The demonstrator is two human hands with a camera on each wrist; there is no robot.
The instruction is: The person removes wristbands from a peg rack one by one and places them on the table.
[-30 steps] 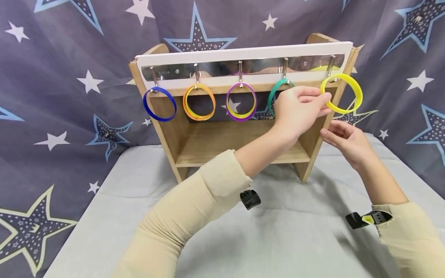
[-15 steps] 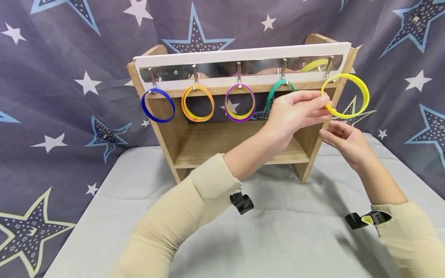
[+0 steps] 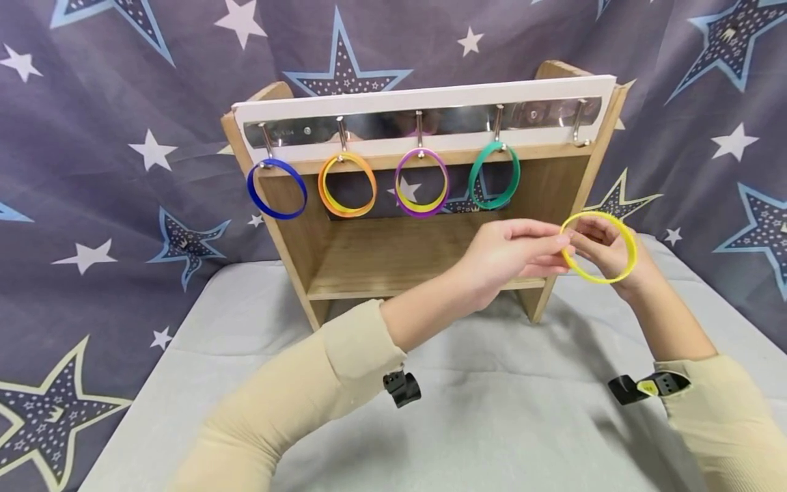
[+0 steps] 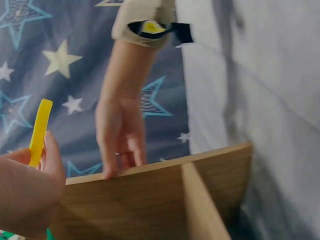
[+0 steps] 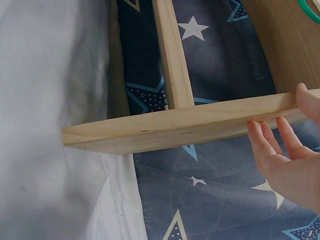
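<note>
My left hand (image 3: 501,256) pinches a yellow silicone wristband (image 3: 631,254) between thumb and fingers, below the bare hook (image 3: 578,126) at the right end of the rack. From the left wrist view, the yellow band stands nearly edge-on above the fingertips. My right hand (image 5: 287,167) grips the right side panel (image 5: 200,114) of a wooden shelf, thumb on its edge and fingertips against its outer face. In the head view the band overlaps the right hand. Blue (image 3: 278,217), orange-and-yellow (image 3: 347,213), purple-and-yellow (image 3: 421,212) and green (image 3: 515,179) wristbands hang on the other hooks.
The hooks sit on a shiny metal strip (image 3: 455,121) fixed to a white board (image 3: 369,99) across the shelf's top front. The shelf (image 3: 393,256) stands on a grey cloth (image 3: 492,424). A star-patterned curtain (image 3: 111,294) hangs close behind and at both sides.
The yellow wristband has come off the rightmost hook and moved down with my left hand, uncovering the green band. My right hand keeps its place on the side panel.
</note>
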